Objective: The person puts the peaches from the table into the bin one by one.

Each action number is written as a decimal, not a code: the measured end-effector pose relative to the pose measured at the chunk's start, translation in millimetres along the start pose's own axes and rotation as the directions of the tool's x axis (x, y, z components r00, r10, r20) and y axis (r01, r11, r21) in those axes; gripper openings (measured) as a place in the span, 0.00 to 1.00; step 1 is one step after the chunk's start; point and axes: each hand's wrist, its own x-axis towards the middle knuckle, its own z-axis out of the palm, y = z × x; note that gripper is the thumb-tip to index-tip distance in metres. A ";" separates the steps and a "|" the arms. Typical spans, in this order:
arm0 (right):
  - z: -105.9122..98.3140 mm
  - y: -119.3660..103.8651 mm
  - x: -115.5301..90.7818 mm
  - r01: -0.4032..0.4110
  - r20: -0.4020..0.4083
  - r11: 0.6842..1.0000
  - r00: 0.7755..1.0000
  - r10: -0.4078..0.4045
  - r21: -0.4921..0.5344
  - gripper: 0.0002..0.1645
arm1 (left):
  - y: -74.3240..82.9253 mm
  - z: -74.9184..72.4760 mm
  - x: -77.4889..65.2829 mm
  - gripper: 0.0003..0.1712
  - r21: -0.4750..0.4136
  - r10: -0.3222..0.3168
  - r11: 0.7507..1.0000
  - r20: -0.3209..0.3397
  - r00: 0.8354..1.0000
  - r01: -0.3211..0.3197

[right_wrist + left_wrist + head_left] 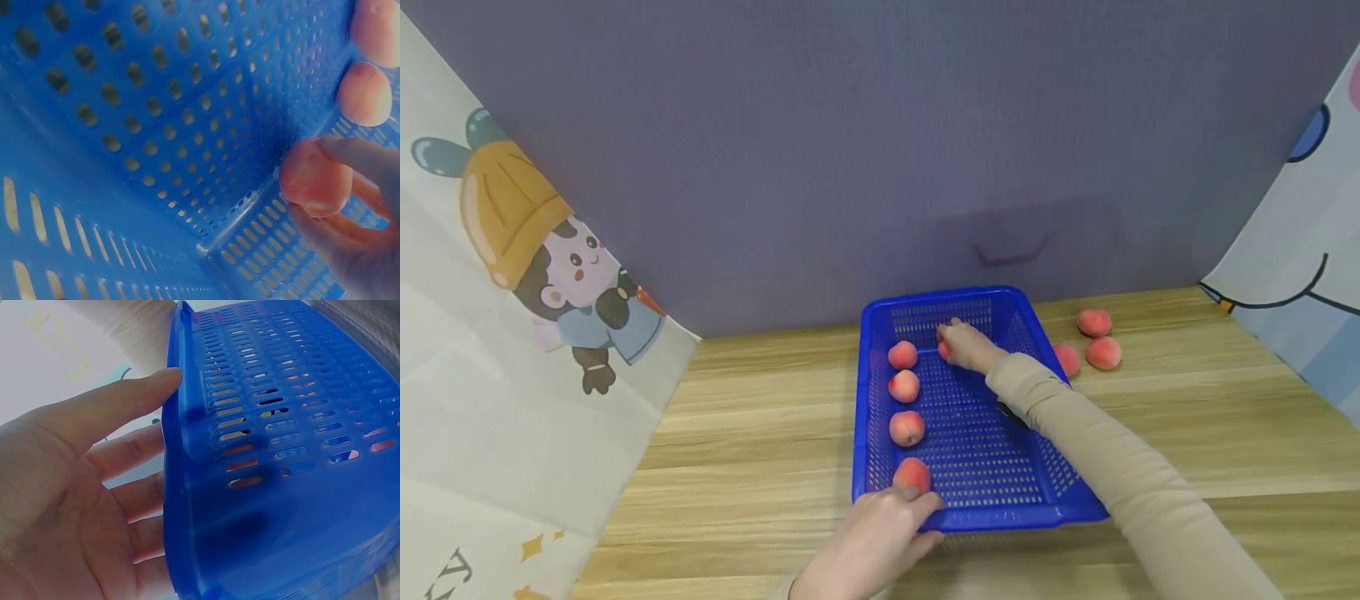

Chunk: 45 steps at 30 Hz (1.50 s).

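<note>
A blue plastic basket [958,518] with slotted walls stands on the wooden table. My left hand [876,533] grips its near rim at the left corner; the left wrist view shows the thumb [134,394] on one side of the rim and the fingers on the other. Inside the basket, near the far wall, my right hand [967,344] holds a peach [315,178] between thumb and fingers, low over the slotted floor. Along the left wall lie several peaches in a row, among them a far one [902,355] and a near one [912,475] beside my left fingers.
Right of the basket, more peaches [1103,353] lie on the table [752,467], one of them [1067,360] close by the basket's side. A grey-blue panel [820,167] rises behind the basket. Printed sheets with cartoon figures [580,258] flank the table.
</note>
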 end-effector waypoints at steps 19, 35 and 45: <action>6.4 -2.0 -1.4 -0.028 0.012 0.998 1.000 0.028 -0.050 0.21 | -0.2 0.2 0.5 0.09 0.012 -0.006 1.000 0.001 1.000 0.006; 9.4 -1.2 -4.0 -0.012 -0.028 0.998 1.000 0.010 -0.064 0.19 | 0.4 -0.6 0.7 0.09 0.003 -0.013 1.000 0.009 1.000 0.013; 4.2 -0.2 -2.6 0.013 -0.059 0.999 0.998 -0.015 -0.043 0.21 | 0.2 0.4 0.2 0.09 0.009 -0.015 1.000 0.006 1.000 0.015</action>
